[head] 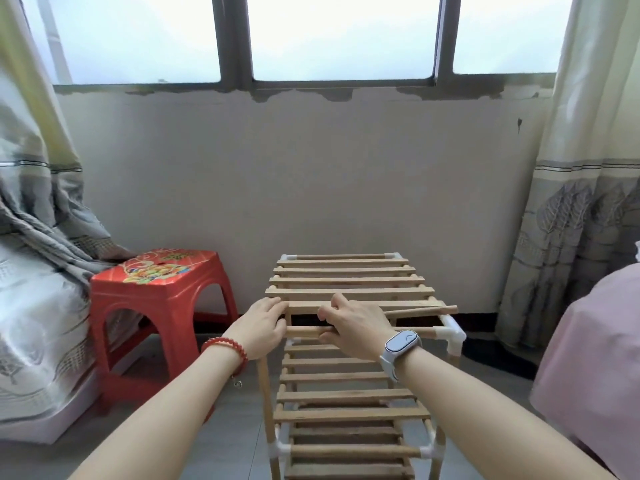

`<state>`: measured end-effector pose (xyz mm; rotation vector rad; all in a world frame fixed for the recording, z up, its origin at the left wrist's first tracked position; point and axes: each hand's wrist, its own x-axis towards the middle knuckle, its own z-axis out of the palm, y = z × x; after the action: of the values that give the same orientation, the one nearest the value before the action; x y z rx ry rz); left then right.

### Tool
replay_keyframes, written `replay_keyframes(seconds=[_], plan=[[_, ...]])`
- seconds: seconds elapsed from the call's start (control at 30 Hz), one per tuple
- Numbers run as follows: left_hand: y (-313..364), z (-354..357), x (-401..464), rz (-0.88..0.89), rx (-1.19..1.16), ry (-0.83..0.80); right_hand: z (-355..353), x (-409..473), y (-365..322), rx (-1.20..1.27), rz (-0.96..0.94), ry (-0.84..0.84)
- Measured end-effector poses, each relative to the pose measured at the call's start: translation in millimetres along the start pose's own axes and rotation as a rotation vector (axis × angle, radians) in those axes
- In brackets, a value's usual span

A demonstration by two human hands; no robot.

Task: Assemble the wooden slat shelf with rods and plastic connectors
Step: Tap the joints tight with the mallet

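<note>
Both arms are stretched forward over the shelf, palms down, wrists nearly level. The left hand [260, 328] sits at the near left corner of the top tier — fingers curled over the end of the nearest slat [363, 305], thumb side tucked against the front rod [420, 332]. The right hand [353, 327] is just beside it, toward the middle: fingers hooked over that same slat from above, thumb wrapped under the front rod, so it grips slat and rod together. A white smartwatch [402, 342] rides on the right wrist, a red bead bracelet [227, 348] on the left.

One loose rod [420, 311] lies slanted across the right end of the top tier, its tip sticking out past the edge. The white plastic connector [452, 336] caps the near right corner.

The wooden slat shelf [346, 379] stands on the grey floor directly in front, below the window [343, 36] — top tier slatted, lower tiers visible beneath the arms. A red plastic stool [159, 292] stands just left of it. Curtains [585, 188] hang on both sides.
</note>
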<state>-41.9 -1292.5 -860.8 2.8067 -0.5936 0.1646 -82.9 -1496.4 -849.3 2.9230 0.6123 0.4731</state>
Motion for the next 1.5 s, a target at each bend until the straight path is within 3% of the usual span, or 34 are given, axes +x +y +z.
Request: replay_keyframes(seconds=[0.2,0.47,0.67,0.77,0.83,0.93,1.03,1.17,1.37,1.5], plan=[[0,-2,-1,-0.041,0.117,-0.117,-1,-3,-1,-0.009,-0.019,-0.013],[31,-10,-5,0.005,0.180,-0.022,-7,-27,25,-0.074,-0.043,-0.030],[96,-5,-17,0.087,0.130,0.005,-5,-61,75,-0.118,0.195,-0.061],[128,1,-18,0.161,0.122,0.026,-6,-75,97,-0.122,0.414,-0.093],[134,4,-15,0.236,0.084,0.004,-3,-83,106,-0.046,0.520,-0.101],[126,6,-3,0.363,0.167,-0.068,0,-88,107,0.259,0.560,-0.015],[119,11,11,0.354,0.081,-0.164,-7,-88,102,0.503,0.561,0.167],[137,27,20,0.297,0.073,-0.164,-39,-87,103,0.685,0.583,0.223],[172,50,28,0.246,0.085,-0.098,-80,-86,116,0.403,0.561,0.150],[167,50,33,0.253,0.155,-0.084,-78,-98,125,0.614,0.623,0.014]])
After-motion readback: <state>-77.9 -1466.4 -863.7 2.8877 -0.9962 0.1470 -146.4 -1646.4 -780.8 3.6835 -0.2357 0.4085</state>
